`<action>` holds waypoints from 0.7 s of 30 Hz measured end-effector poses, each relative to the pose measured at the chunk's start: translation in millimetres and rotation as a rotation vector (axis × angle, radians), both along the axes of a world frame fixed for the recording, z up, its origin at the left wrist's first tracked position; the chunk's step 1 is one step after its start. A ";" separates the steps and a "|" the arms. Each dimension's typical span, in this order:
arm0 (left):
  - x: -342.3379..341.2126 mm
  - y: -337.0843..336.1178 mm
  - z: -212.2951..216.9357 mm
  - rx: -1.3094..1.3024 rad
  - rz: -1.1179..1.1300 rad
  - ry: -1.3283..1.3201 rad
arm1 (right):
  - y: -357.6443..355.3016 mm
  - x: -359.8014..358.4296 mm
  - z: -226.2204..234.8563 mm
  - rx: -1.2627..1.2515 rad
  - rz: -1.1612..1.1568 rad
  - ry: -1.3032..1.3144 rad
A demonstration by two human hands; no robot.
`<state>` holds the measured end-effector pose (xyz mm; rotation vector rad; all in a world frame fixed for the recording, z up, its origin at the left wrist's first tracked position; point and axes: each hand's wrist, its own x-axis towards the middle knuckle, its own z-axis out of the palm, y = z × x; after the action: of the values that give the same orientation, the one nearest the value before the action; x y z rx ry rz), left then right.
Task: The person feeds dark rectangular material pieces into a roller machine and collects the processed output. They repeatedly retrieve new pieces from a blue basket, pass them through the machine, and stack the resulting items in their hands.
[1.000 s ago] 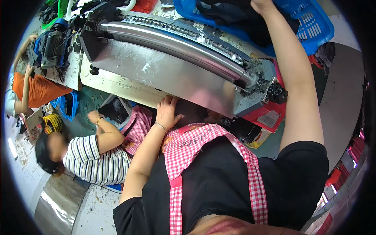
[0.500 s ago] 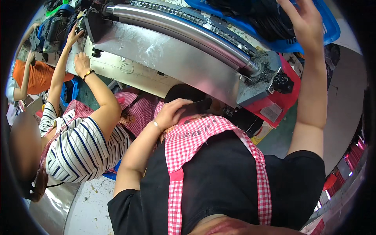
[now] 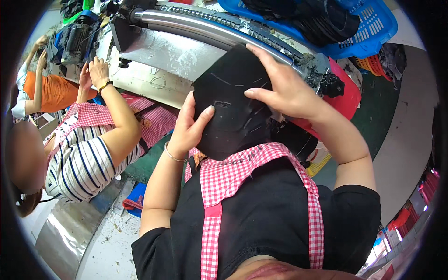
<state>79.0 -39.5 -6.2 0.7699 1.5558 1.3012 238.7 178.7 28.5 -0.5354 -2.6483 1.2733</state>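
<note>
In front of my chest I hold a flat black sheet piece (image 3: 231,112) with rounded outline, short slits and a small rectangular cut-out; its exact kind I cannot tell. My left hand (image 3: 190,126) pinches its left edge, thumb on top and fingers partly hidden. My right hand (image 3: 290,91) grips the upper right edge, fingers at the top corner and thumb across the face. Behind the piece lies a metal machine with a long shiny roller (image 3: 200,31) and a smooth sloping metal plate (image 3: 163,51), partly covered by it.
A blue plastic basket (image 3: 373,39) with dark stacked pieces (image 3: 322,21) stands at the back right. A red sheet (image 3: 345,95) hangs by the machine's right end. To my left, a co-worker in a striped shirt (image 3: 84,163) works at the bench; another person in orange (image 3: 51,91) is beyond.
My right hand has come down from the basket to the black piece. The piece is now raised and spread between both hands. The co-worker's hands have shifted.
</note>
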 end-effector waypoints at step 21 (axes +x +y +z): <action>-47.0 27.3 -37.2 -0.178 -0.037 -0.260 | 203.5 -52.6 -26.1 0.162 0.276 0.122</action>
<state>32.0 -12.2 -43.4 0.4940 1.4179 1.1673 186.2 382.2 2.5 -0.0668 -2.7574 1.1003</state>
